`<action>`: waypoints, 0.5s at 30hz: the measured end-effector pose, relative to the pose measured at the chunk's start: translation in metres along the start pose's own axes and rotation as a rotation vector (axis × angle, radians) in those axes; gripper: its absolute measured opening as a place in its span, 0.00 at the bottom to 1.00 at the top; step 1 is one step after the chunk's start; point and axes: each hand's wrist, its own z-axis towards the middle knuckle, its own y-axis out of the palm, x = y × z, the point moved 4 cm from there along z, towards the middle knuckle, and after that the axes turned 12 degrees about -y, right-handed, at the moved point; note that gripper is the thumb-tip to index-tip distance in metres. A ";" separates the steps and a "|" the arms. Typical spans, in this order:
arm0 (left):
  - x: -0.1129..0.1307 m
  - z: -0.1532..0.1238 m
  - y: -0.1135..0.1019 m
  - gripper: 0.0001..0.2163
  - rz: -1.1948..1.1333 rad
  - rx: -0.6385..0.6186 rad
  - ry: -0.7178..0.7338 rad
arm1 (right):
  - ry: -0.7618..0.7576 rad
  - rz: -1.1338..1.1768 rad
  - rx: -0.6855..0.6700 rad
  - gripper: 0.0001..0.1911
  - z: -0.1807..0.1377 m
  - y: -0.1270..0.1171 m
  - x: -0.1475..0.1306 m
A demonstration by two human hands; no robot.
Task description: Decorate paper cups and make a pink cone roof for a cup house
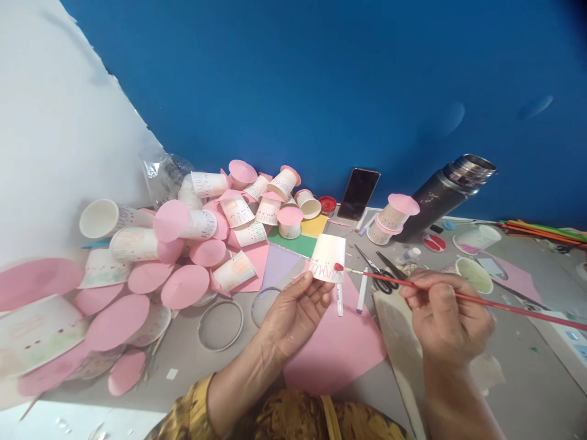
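My left hand point(296, 311) grips a white paper cup point(328, 253) by its lower edge, the cup upside down with purple squiggles near the rim. In my right hand point(447, 311) is a long red paintbrush point(394, 278), held between thumb and fingers. Red paint covers its bristles point(338, 267), which are at the cup's lower right side; whether they press on it I cannot tell. Beneath the cup lie pink paper point(339, 348) and two markers, one white point(340, 299) and one purple-tipped point(362, 293).
Many decorated cups with pink paper discs point(186, 287) crowd the left side. Scissors point(376, 269), a phone point(359, 194), a dark flask point(444, 195), a red paint lid point(433, 242) and a cup on its side point(474, 275) stand or lie behind and right. Two rings, including a grey ring point(221, 348), lie left.
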 end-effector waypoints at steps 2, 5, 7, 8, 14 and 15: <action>0.001 0.000 0.000 0.10 -0.002 -0.004 0.006 | -0.001 0.014 -0.001 0.11 0.001 0.000 0.000; 0.001 -0.001 0.000 0.10 -0.002 -0.005 0.007 | -0.003 -0.001 0.005 0.11 0.001 -0.002 0.001; 0.000 0.000 0.000 0.10 -0.004 -0.008 0.008 | -0.001 -0.014 0.009 0.12 0.001 -0.002 0.001; 0.000 0.000 -0.001 0.10 -0.003 -0.011 0.007 | 0.001 -0.017 0.010 0.12 0.001 -0.002 0.001; 0.000 0.001 -0.001 0.10 0.006 -0.006 0.005 | 0.036 -0.036 0.011 0.12 -0.001 -0.002 0.002; 0.000 0.000 -0.001 0.09 0.004 -0.003 0.005 | 0.033 -0.030 0.020 0.12 0.000 -0.002 0.002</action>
